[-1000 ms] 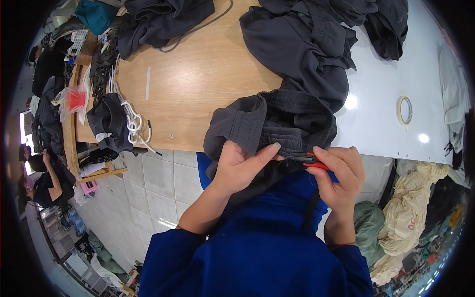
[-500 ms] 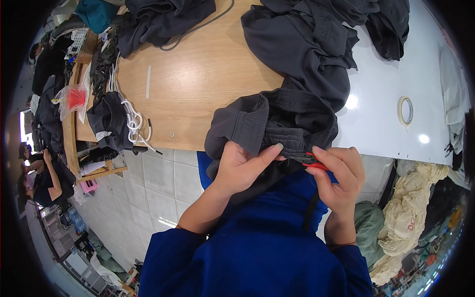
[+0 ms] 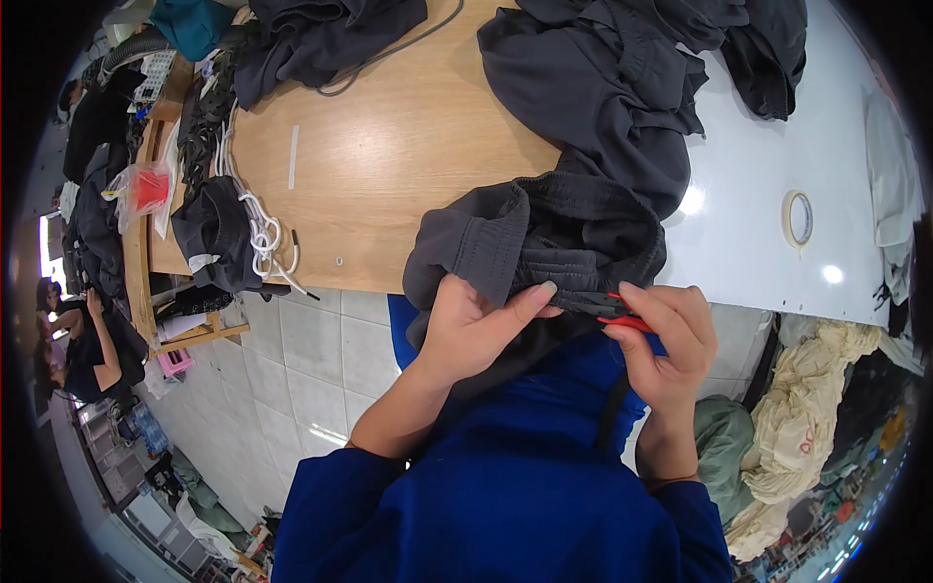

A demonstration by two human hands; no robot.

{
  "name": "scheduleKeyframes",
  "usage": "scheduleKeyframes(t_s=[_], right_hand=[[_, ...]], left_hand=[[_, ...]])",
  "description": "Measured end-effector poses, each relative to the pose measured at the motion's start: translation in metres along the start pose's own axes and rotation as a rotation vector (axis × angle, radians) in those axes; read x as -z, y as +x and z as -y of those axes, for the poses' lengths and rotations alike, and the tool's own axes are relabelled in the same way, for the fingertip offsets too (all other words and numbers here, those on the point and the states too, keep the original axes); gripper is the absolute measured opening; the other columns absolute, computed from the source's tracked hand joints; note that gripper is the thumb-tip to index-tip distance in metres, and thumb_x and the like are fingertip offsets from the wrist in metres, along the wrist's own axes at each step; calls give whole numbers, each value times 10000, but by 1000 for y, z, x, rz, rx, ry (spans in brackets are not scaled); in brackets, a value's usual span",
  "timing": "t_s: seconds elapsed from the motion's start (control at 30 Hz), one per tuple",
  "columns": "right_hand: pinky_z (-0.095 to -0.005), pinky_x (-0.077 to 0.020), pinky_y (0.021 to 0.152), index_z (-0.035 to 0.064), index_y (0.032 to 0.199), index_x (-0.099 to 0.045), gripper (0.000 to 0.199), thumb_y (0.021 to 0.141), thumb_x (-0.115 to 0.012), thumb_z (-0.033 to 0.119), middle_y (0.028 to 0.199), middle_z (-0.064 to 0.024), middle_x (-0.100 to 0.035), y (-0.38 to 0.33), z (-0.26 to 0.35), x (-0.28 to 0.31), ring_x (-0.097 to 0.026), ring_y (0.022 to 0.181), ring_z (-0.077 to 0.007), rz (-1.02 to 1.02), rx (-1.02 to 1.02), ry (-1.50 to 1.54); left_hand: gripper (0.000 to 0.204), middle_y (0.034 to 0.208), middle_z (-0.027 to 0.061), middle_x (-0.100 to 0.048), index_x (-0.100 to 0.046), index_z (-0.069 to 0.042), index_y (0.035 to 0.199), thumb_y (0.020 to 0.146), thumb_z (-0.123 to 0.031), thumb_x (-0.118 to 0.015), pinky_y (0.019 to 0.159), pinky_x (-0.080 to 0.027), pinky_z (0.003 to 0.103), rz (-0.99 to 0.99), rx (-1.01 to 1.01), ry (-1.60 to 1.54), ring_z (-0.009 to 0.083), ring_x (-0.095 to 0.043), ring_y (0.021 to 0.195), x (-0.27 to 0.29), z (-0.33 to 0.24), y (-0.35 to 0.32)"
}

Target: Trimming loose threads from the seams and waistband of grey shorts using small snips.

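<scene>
A dark grey garment with a gathered elastic waistband [image 3: 573, 189] hangs over the table's near edge, its opening facing up. My left hand [image 3: 476, 330] grips the waistband's near side, thumb on top and some fingers hidden in the cloth. In my right hand [image 3: 673, 340] is a pair of thread snips [image 3: 632, 322] with red handles and dark blades, held between thumb and fingers. The blades point left, at the cloth beside my left thumb. Whether thread lies between them is too small to tell.
More dark garments [image 3: 593, 87] lie behind on the wooden table [image 3: 389, 146] and the white tabletop [image 3: 748, 185]. A tape roll [image 3: 798, 219] sits at right. White cord [image 3: 264, 233] lies by a dark piece at left. Cream cloth [image 3: 802, 418] is heaped lower right. Another person [image 3: 87, 340] is far left.
The snips' red handles have parted slightly in my right hand, and the blades have shifted a little. My left hand keeps its grip on the waistband.
</scene>
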State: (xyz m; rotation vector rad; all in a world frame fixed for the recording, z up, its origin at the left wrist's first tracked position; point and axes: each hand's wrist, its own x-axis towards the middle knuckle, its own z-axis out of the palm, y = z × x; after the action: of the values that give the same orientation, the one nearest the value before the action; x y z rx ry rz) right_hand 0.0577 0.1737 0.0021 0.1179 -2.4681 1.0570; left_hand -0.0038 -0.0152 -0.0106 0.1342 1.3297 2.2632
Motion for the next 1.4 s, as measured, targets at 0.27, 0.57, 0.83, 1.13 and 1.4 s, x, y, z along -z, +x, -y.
scheduleKeyframes(t_s=[0.27, 0.57, 0.83, 1.13, 1.4], right_hand=[[-268, -391, 511, 67, 1023, -668, 491, 560, -791, 171, 701, -19, -544, 8, 17, -5, -490, 589, -170, 8, -225, 253], [-274, -291, 440, 119, 642, -628, 223, 554, -800, 231, 535, 6, -412, -5, 1, -32, -389, 472, -152, 142, 226, 177], [-257, -367, 482, 47, 878, -645, 252, 633, -658, -11, 589, -47, -499, 3, -2, -21, -483, 498, -181, 52, -114, 336], [-253, -450, 665, 51, 1044, -611, 348, 706, -588, -33, 808, -82, -558, 8, -20, -46, -559, 703, -200, 187, -440, 157], [-269, -434, 604, 56, 987, -612, 328, 667, -679, 26, 752, -75, -539, 4, -26, -56, -509, 627, -178, 83, -478, 183]], left_hand=[[313, 1091, 126, -580, -471, 30, 1170, 866, 43, -546, 799, -537, 309, -16, -13, -19, 191, -599, 959, -1, 4, -1], [248, 1090, 82, -574, -468, -12, 1175, 935, -76, -479, 817, -519, 298, -87, 92, -191, 158, -590, 978, 8, 7, 0], [317, 1235, 133, -516, -419, -13, 1261, 949, -69, -405, 938, -437, 379, -194, 102, -222, 236, -524, 1131, 35, 24, -15], [328, 1140, 120, -590, -508, -21, 1183, 895, -172, -552, 903, -456, 340, -338, 368, -336, 218, -572, 1062, 36, 19, -24], [190, 829, 127, -653, -632, -6, 923, 821, -165, -615, 643, -486, 270, 467, 8, 654, 209, -644, 733, 43, -72, -12]])
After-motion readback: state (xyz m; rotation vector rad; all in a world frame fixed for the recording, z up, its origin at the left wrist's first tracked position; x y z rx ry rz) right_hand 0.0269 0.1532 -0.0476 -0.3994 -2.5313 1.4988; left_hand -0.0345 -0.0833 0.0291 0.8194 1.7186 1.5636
